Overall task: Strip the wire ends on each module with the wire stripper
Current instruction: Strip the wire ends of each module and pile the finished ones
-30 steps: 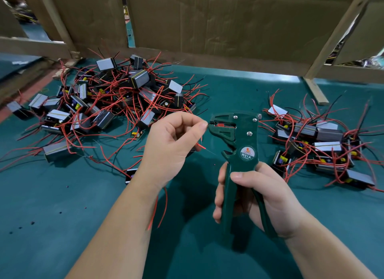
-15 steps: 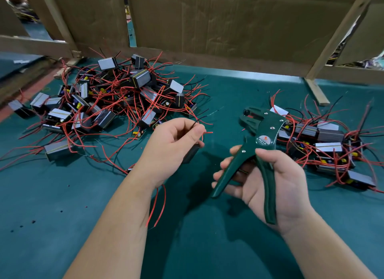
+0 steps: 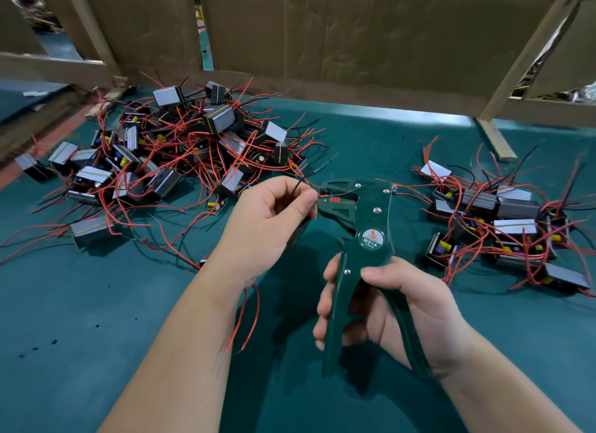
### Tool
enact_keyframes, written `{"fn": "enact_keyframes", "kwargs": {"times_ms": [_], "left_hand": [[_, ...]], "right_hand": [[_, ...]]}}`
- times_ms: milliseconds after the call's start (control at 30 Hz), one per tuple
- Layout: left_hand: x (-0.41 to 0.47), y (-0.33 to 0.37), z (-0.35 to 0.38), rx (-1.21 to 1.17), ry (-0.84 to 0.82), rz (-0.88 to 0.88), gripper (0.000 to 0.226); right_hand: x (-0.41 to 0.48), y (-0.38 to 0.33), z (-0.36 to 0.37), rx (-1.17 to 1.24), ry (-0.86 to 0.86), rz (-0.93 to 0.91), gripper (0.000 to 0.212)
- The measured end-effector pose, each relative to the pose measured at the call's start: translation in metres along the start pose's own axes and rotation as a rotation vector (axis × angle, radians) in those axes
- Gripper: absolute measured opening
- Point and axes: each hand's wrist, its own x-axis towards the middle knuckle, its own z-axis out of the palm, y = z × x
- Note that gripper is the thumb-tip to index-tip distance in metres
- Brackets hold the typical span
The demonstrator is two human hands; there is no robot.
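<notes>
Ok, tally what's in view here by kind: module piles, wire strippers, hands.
Module piles: 2, left and right
Wire stripper: 1
Hands: 2, left hand pinching a red wire, right hand on the stripper
Total: 5

teal-green table (image 3: 80, 352) with two heaps of red-wired modules, left (image 3: 180, 149) and right (image 3: 503, 220)

**Single head-worn view, looking forward and down over the desk**

One wide-angle camera, worn on the person's head, faces forward and tilts down onto the green desk (image 3: 96, 352). Both forearms enter from the bottom edge, placing the hands close to the lens at frame centre: left hand (image 3: 267, 226), right hand (image 3: 400, 307). The cardboard wall (image 3: 354, 36) at the desk's far side closes the top of the frame. Straight edges bow toward the margins. No second view is supplied.
</notes>
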Motion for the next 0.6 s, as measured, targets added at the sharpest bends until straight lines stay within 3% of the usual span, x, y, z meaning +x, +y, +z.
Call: {"fn": "enact_keyframes", "kwargs": {"times_ms": [200, 300, 600], "left_hand": [[0.0021, -0.0047, -0.0027, 0.072, 0.057, 0.044, 0.023], [0.0025, -0.0050, -0.0044, 0.089, 0.062, 0.050, 0.014], [0.0025, -0.0025, -0.0091, 0.082, 0.080, 0.040, 0.029]], "right_hand": [[-0.0007, -0.0001, -0.0012, -0.107, 0.079, -0.029, 0.032], [-0.0003, 0.0006, -0.0023, -0.124, 0.087, -0.026, 0.030], [-0.0012, -0.0004, -0.0040, -0.116, 0.066, 0.022, 0.028]]}}
